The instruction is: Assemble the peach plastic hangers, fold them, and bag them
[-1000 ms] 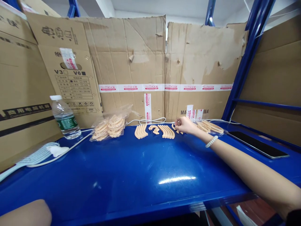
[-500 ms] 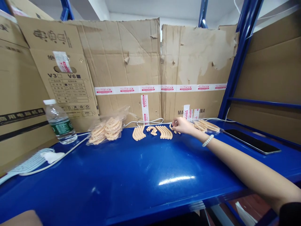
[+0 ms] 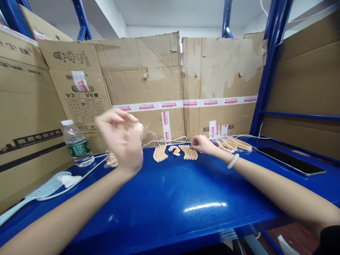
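Note:
My right hand (image 3: 202, 144), a beaded bracelet on its wrist, is closed in a pinch at the far part of the table. Its fingertips are at the upper edge of the right-hand row of tan curved strips (image 3: 190, 153); anything between them is too small to make out. To the left lie a small pile of tan hook-like pieces (image 3: 174, 150) and another row of curved strips (image 3: 160, 153). My left hand (image 3: 120, 136) is raised and smeared by motion, its fingers bent. Behind it, a clear bag of tan pieces (image 3: 111, 160) is mostly hidden.
A water bottle (image 3: 78, 145) stands at the left, near a pale blue slatted object (image 3: 50, 187) and a white cable (image 3: 87, 173). More tan strips in a bag (image 3: 233, 144) and a black phone (image 3: 289, 161) lie at the right. Cardboard sheets (image 3: 148, 78) wall the back.
My left hand has come up from the lower left corner to in front of the bagged pieces. My right hand has shifted slightly left, onto the right-hand row. The camera view has shifted somewhat.

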`<control>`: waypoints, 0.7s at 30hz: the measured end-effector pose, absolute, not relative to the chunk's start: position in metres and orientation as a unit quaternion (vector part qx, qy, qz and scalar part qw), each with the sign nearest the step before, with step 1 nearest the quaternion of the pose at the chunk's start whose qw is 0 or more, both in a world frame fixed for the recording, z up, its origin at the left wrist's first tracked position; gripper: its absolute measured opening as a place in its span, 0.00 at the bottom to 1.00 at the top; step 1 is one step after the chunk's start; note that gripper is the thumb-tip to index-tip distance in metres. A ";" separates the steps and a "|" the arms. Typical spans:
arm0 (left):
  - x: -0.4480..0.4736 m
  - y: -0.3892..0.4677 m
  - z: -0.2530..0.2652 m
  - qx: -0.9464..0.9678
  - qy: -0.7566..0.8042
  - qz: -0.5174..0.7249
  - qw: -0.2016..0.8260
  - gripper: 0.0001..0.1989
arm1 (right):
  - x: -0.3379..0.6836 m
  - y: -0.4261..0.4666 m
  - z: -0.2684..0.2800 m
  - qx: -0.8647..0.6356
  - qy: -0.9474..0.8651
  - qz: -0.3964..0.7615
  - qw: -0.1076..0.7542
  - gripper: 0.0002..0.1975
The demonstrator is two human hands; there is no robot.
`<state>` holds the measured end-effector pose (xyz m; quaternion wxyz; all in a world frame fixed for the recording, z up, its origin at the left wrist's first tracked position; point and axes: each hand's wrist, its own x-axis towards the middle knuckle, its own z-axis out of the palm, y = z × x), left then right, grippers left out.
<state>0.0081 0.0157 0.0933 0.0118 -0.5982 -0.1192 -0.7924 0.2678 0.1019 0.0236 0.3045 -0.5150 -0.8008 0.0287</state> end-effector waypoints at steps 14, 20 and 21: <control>-0.029 0.095 -0.014 -0.804 -0.445 -0.391 -0.058 0.16 | 0.235 0.116 0.032 -0.391 -0.900 0.061 0.183 0.21; -0.033 0.099 -0.022 -0.839 -0.442 -0.317 -0.015 0.22 | 0.230 0.125 0.028 -0.382 -0.901 0.082 0.191 0.17; -0.034 0.099 -0.024 -0.842 -0.444 -0.305 -0.010 0.21 | 0.229 0.126 0.026 -0.380 -0.898 0.094 0.201 0.16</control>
